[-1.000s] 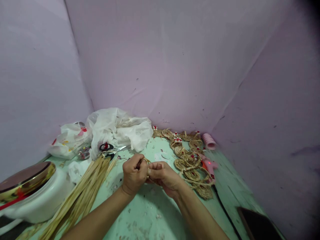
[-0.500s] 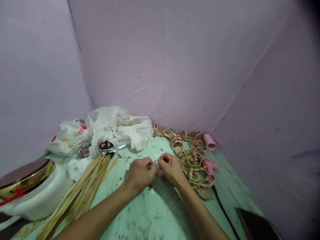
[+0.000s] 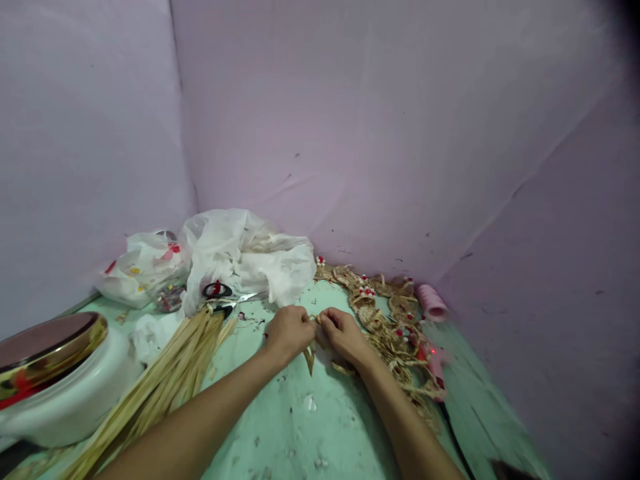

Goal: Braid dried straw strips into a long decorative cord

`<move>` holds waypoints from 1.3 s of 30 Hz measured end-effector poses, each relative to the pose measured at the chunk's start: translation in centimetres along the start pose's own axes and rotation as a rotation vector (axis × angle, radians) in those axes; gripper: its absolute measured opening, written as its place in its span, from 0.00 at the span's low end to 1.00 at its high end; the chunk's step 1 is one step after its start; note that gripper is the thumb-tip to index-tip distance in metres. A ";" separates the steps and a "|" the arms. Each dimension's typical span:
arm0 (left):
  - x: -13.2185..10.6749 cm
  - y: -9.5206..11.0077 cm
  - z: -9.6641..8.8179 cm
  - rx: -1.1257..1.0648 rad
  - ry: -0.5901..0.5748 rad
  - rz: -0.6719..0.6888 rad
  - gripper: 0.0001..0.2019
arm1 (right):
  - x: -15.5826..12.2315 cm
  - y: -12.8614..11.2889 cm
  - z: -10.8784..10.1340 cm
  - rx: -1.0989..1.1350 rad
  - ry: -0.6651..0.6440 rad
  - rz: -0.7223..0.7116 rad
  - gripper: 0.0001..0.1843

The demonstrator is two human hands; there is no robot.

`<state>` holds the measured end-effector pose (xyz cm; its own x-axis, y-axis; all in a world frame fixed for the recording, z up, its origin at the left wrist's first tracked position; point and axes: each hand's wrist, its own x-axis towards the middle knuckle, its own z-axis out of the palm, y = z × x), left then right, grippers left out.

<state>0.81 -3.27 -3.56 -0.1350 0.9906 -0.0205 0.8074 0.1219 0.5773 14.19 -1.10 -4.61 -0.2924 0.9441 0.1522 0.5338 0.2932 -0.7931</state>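
Note:
Above the middle of the green tabletop, my left hand is closed in a pinch on a thin, straw-coloured fibre strip. A tapered end of the strip hangs below that hand. My right hand pinches the same strip a short way to the right, so the fingertips of both hands almost meet. Coiled, braided natural-fibre pieces with red and white beads lie just beyond and beside my right hand. To the left of my left hand rests a bundle of long, dry fibre strips.
Black-handled scissors lie at the bundle's top, against a white plastic bag. A white pot stands at left. On the right are a pink spool and a pink corded tool with a red light.
The view has shifted slightly. My hands have drawn a little closer together, and the strip's tapered end now shows hanging below my left hand.

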 end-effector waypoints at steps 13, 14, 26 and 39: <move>-1.0 -0.5 -0.5 0.182 -0.080 0.405 0.13 | -0.7 -0.7 -0.1 0.459 -0.145 0.250 0.12; -0.9 -0.6 -0.6 0.164 -0.098 0.428 0.12 | -0.8 -0.8 -0.1 0.453 -0.151 0.238 0.11; 0.7 -0.5 0.0 -0.065 -0.105 0.186 0.10 | 0.5 0.0 0.4 0.114 0.088 0.084 0.06; 3.8 1.1 0.6 -0.105 -0.050 -0.204 0.12 | 4.7 0.1 0.8 -0.146 0.183 0.099 0.11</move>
<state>1.52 0.64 -3.54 -0.2590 0.9481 -0.1842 0.7014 0.3158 0.6390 12.21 3.23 -4.47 -0.0922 0.9769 0.1929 0.6655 0.2046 -0.7178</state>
